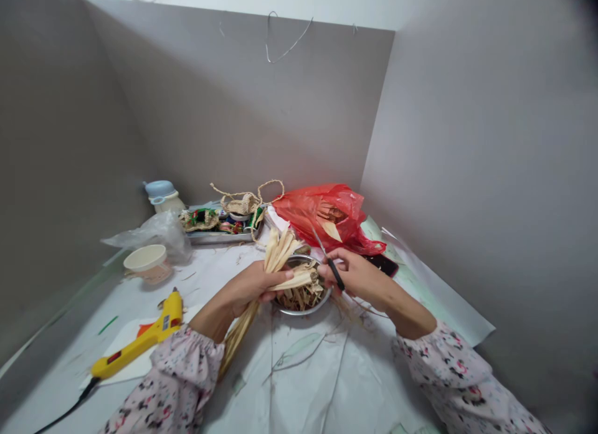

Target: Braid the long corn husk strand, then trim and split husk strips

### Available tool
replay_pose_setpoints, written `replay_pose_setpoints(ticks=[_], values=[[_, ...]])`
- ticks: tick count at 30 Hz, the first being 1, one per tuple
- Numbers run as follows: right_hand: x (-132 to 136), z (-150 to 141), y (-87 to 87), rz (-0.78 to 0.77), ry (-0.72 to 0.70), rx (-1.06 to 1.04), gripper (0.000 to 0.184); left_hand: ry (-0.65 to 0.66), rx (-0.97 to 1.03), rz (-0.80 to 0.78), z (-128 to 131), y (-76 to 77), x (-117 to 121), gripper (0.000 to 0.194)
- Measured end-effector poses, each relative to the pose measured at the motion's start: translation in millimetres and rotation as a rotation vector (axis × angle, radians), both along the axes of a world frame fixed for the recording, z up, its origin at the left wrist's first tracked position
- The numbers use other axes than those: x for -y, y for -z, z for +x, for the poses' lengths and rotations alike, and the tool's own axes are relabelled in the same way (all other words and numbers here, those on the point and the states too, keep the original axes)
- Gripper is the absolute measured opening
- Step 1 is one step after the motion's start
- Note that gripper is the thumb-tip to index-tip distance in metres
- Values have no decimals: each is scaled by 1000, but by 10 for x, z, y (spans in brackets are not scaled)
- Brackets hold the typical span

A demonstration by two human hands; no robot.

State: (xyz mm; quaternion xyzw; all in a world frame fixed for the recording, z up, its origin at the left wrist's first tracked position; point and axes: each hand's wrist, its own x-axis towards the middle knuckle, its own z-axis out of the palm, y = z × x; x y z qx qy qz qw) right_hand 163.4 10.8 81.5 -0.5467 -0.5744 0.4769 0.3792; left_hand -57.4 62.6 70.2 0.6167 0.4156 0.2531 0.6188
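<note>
My left hand (252, 286) is closed around a bundle of pale dried corn husks (279, 250). One rolled end points right over a round metal bowl (299, 311), and long strands trail below the wrist. Husk scraps (299, 296) lie in the bowl. At the bowl's right side, my right hand (348, 273) grips a tool with a black handle (335, 274) and a thin metal blade (320, 242) pointing up and left; its exact kind is unclear. The right fingertips are close to the rolled husk end; I cannot tell whether they touch it.
A yellow glue gun (140, 344) with a black cord lies at left. Behind it are a paper cup (147, 264), a clear plastic bag (163, 231), a lidded bottle (163, 196) and a filled metal tray (219, 237). A red plastic bag (303, 210) and phone (385, 266) lie beyond my right hand.
</note>
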Motion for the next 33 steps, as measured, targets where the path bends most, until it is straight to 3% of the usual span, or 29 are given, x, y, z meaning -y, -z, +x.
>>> replay_pose_setpoints(ticks=[4,9,17,22,33], values=[[-52,-127,2,87,123,-314,59,116,-6,0,92,12,103,33],[-73,-168,53,139,147,-456,56,197,-42,1,134,13,179,37],[-114,-95,123,152,157,-454,51,55,-27,-9,139,32,111,51],[-137,-75,137,145,123,-425,52,21,-17,13,103,54,64,51],[-150,-69,165,124,70,-373,52,-61,-30,136,90,-49,48,42]])
